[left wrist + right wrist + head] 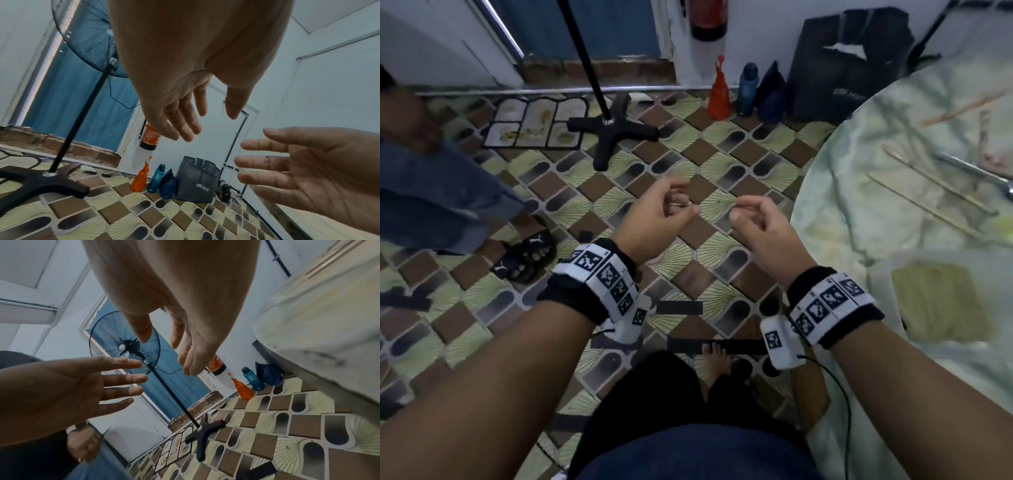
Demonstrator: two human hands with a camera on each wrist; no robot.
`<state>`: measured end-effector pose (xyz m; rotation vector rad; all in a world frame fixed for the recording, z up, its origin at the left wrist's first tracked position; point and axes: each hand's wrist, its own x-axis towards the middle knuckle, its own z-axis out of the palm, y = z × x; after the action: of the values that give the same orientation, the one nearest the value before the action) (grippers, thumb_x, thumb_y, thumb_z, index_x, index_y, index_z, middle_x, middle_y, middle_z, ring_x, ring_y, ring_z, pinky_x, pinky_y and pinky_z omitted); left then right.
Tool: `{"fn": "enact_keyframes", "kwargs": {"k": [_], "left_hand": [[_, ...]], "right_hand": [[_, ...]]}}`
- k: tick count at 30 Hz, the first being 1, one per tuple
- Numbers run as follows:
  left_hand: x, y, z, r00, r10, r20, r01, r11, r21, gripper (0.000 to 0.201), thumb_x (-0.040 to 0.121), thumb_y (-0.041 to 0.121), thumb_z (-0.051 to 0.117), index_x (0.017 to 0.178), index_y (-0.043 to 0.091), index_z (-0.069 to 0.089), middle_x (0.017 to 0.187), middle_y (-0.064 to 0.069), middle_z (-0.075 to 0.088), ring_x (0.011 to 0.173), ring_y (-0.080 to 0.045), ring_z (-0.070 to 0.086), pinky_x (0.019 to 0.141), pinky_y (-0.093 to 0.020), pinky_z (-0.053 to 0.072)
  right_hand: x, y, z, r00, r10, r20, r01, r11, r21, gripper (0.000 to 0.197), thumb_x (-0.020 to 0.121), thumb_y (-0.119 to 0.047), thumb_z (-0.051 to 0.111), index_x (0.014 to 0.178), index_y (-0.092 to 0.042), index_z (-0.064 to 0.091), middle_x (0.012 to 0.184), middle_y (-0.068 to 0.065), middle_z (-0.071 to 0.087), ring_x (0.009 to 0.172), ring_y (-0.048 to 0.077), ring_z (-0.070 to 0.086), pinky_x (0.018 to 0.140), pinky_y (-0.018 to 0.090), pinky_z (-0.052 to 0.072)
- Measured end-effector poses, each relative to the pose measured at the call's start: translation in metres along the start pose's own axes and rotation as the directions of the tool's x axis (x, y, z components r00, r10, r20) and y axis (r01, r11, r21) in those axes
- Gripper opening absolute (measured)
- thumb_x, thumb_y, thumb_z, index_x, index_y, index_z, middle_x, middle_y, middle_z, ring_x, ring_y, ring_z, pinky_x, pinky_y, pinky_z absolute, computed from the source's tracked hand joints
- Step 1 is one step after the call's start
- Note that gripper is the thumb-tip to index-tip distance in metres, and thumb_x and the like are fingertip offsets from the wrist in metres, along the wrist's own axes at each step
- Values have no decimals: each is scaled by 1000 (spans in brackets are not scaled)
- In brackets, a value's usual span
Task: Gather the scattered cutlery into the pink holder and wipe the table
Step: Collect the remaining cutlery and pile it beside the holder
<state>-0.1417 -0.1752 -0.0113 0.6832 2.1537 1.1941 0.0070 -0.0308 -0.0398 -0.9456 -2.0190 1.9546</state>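
Head view puts both your hands out in front of you over the patterned floor [681,144], palms facing each other and holding nothing. Your left hand [654,212] sits at about 11 o'clock from your right hand [760,222], the two close but apart. From above the fingers look loosely bent; the wrist views settle it, with your left fingers [185,123] relaxed and spread, and your right fingers [191,353] loose and apart as well.

Over at 3 o'clock is the round table [859,192] under a pale cloth. On it lie thin wooden chopsticks [928,185], side by side but apart, and a metal utensil [976,171] beyond them toward the edge of frame. A yellowish cloth [941,301] rests on the near part of the table, blurred. The pink holder does not show in any view.

At 12 o'clock stands the black fan stand [613,126], with an orange bottle [719,92], a blue bottle [748,89] and a dark bag [849,68] lined along the wall.
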Motion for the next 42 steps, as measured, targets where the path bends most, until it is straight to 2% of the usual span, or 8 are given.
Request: {"fn": "enact_keyframes", "kwargs": {"k": [4,7,15,22,26,29,36,42], "left_hand": [[40,13,6,997,44,69,-45,999,20,43,95,28,70,135,24,53,117,-3,62,96,-12,62,89,-26,56],[78,24,8,984,107,141,-115,992,48,43,96,25,69,136,20,53,111,0,61,83,1,56,78,-13,50],[194,61,19,900,249,359,-272,962,14,37,93,28,71,128,25,58,111,-5,65,82,-6,58,88,-30,55],[256,96,45,727,354,588,-425,905,-19,38,96,20,69,131,17,55,102,-3,61,75,-5,54,75,-16,51],[276,118,82,628,370,685,-489,872,-22,39,94,25,71,130,22,56,104,0,63,76,-5,56,82,-25,55],[286,143,120,559,377,738,-528,849,-34,37,95,23,70,129,20,55,103,1,61,69,0,51,71,-10,48],[300,193,213,402,339,851,-592,805,-41,38,94,27,70,129,26,57,103,4,61,74,-4,54,84,-31,54],[299,225,283,223,322,920,-662,742,-99,39,93,28,72,128,23,57,108,-3,66,81,-10,62,86,-35,57]], "right_hand": [[23,-5,-10,995,11,-100,-5,998,56,31,99,-35,63,128,-25,56,109,-10,64,94,3,63,87,26,50],[45,-7,-21,983,18,-182,-10,999,46,33,98,-37,64,128,-25,56,113,-5,66,100,4,65,89,24,52],[101,-31,-38,877,59,-476,-9,994,107,33,99,-34,63,129,-21,56,108,-5,65,96,7,65,94,33,55],[120,-38,-54,698,154,-700,40,967,252,29,98,-31,66,125,-23,57,109,-8,66,105,8,65,102,38,53],[115,-29,-78,589,197,-784,75,953,295,36,95,-39,68,126,-25,57,117,1,66,112,16,66,103,42,53],[114,-20,-106,522,227,-822,106,939,326,34,94,-40,67,125,-29,58,117,2,66,110,14,66,97,35,54],[108,0,-161,345,285,-894,170,918,358,39,88,-44,66,122,-27,59,106,0,69,93,10,67,88,35,55],[98,12,-195,163,368,-915,199,896,396,32,93,-40,67,121,-27,58,105,1,71,99,11,67,95,39,54]]}}
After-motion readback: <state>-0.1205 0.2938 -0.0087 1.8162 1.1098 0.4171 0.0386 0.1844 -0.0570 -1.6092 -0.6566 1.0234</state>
